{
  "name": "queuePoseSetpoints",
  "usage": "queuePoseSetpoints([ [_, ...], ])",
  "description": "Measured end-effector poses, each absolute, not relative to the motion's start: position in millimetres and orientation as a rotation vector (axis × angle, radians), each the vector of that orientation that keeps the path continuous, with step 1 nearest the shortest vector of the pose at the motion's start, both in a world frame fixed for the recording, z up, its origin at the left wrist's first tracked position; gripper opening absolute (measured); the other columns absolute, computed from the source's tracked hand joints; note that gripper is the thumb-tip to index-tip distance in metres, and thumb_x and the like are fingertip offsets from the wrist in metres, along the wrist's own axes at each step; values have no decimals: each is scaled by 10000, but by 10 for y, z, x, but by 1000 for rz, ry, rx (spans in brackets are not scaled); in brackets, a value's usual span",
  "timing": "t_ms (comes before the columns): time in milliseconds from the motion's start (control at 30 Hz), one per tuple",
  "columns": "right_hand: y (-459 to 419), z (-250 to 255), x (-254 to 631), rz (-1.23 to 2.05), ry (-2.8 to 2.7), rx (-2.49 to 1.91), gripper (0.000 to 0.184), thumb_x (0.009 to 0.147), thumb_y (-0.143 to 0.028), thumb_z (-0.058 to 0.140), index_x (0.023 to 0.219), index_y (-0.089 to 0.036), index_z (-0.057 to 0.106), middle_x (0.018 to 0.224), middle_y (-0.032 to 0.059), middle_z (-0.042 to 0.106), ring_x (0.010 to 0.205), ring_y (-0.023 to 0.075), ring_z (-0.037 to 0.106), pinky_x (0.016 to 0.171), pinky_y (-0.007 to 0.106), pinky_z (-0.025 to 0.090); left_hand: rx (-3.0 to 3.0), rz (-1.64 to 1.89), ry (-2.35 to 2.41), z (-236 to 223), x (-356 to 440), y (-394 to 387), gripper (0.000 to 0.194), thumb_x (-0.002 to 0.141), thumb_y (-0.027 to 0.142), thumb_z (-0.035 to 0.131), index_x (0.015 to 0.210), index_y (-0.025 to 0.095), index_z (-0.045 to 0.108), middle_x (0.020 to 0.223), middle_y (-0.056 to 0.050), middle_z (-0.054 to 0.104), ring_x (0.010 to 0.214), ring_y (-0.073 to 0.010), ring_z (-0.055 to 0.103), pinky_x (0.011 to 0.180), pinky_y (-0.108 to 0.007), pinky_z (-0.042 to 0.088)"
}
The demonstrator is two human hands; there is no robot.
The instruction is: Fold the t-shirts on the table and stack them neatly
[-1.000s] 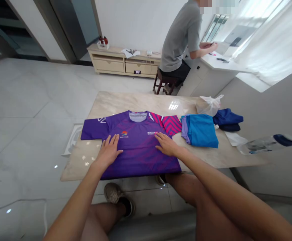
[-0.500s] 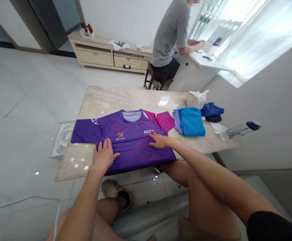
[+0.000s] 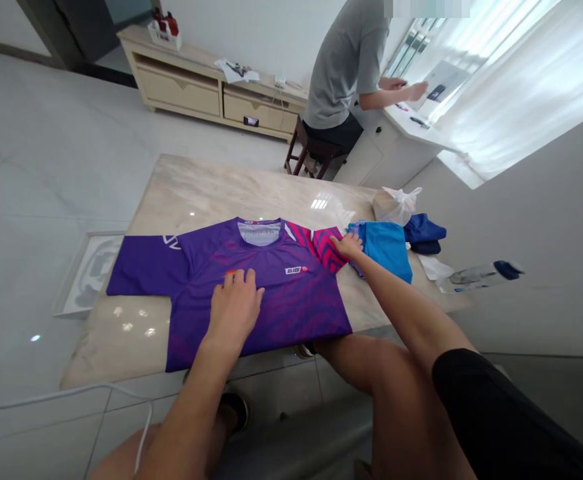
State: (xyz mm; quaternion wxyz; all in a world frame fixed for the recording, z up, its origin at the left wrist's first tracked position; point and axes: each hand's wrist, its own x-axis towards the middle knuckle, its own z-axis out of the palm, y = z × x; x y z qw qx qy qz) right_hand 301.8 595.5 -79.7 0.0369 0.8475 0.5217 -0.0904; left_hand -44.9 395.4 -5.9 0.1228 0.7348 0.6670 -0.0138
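Observation:
A purple short-sleeved sports shirt [image 3: 271, 313] lies spread on the marble-topped table [image 3: 191, 190], collar away from me and lower edge at the near table edge. Its left-side sleeve is plain purple; the right-side one is pink with dark zigzag stripes. My left hand [image 3: 236, 303] rests on the chest, fingers stretched out and partly covering an orange logo. At the striped sleeve [image 3: 329, 245], my right hand [image 3: 350, 247] touches the cuff with thumb and fingers apart. Beside that hand sits a folded stack with a blue garment [image 3: 386, 250] on top and lilac cloth at its edge.
Behind the stack are a white plastic bag [image 3: 396, 203] and dark blue cloth [image 3: 424, 230]. A clear bottle [image 3: 476, 275] lies at the right end. An open white box [image 3: 89, 273] is left of the table. A person [image 3: 344, 73] sits on a stool by the window.
My right hand has gone from the chest logo out to the striped sleeve. My left hand has slid right and up over the orange logo. The view has shifted slightly.

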Motion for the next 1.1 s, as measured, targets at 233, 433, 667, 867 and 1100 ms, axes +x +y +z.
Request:
queuePoseSetpoints([
  [233, 5978, -882, 3121, -339, 1655, 2725, 479, 1123, -399, 506, 1466, -82, 611, 1612, 294, 560, 1559, 437, 463, 1300, 585, 322, 2211, -40, 1868, -197, -425, 4039, 393, 1140, 319, 459, 1383, 145, 713, 1388, -199, 705, 1307, -342, 660, 1039, -448, 587],
  [433, 5830, -634, 3345, -418, 1752, 2843, 364, 1109, -364, 564, 1355, -118, 672, 1361, 216, 761, 1288, 321, 715, 1096, 390, 546, 2233, 123, 1785, -161, -361, 3956, 416, 1129, 340, 454, 1344, 154, 757, 1381, -190, 721, 1316, -348, 654, 1076, -457, 578],
  [667, 5630, -489, 3433, -467, 1695, 2987, 302, 978, -328, 727, 1182, -113, 781, 1136, 179, 837, 1094, 297, 787, 903, 347, 627, 2203, 164, 1798, -53, -396, 3856, 417, 1143, 365, 449, 1317, 160, 767, 1370, -167, 740, 1303, -330, 677, 1069, -425, 578],
  [867, 5512, -351, 3380, -419, 1701, 2984, 267, 1019, -325, 688, 1172, -134, 796, 1150, 186, 831, 1141, 314, 776, 962, 395, 617, 2210, 159, 1825, -15, -523, 3872, 420, 1145, 369, 441, 1292, 151, 769, 1354, -170, 747, 1271, -332, 682, 1041, -427, 583],
  [1100, 5416, -72, 2941, -44, 2032, 2569, 419, 1169, -477, 504, 1358, -179, 730, 1282, 223, 786, 1220, 374, 737, 1052, 452, 539, 2199, 142, 1909, 16, -634, 3910, 433, 1148, 341, 396, 1308, 145, 748, 1297, -180, 758, 1241, -337, 684, 996, -431, 590],
])
